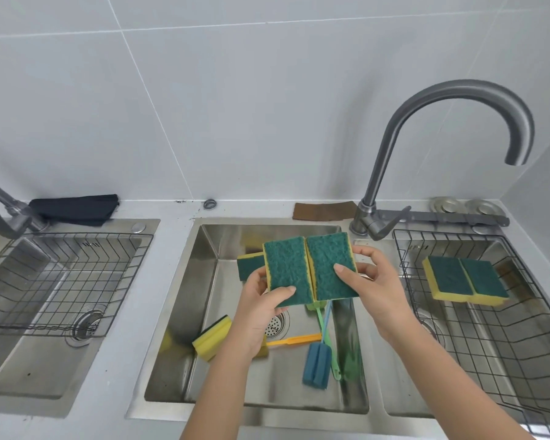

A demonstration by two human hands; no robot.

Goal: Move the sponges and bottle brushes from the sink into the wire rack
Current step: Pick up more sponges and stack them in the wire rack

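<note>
Above the middle sink [185, 312] I hold two green-and-yellow sponges side by side, green faces up. My left hand [261, 309] grips the left sponge [286, 269]; my right hand [372, 287] grips the right sponge [329, 265]. Another green sponge [248, 266] lies behind them in the basin, and a yellow sponge [211, 338] rests at the basin's left. A blue foam bottle brush [316, 365], a green brush [323, 315] and an orange handle [294, 339] lie on the basin floor. Two sponges [464, 281] sit in the right wire rack [521, 344].
A curved grey faucet [426, 122] rises between the middle and right basins. A second wire rack [61, 274] sits over the left sink beside another faucet [10, 214]. A dark cloth [73, 208], a brown cloth [324, 211] and two round metal lids [464, 206] lie along the back ledge.
</note>
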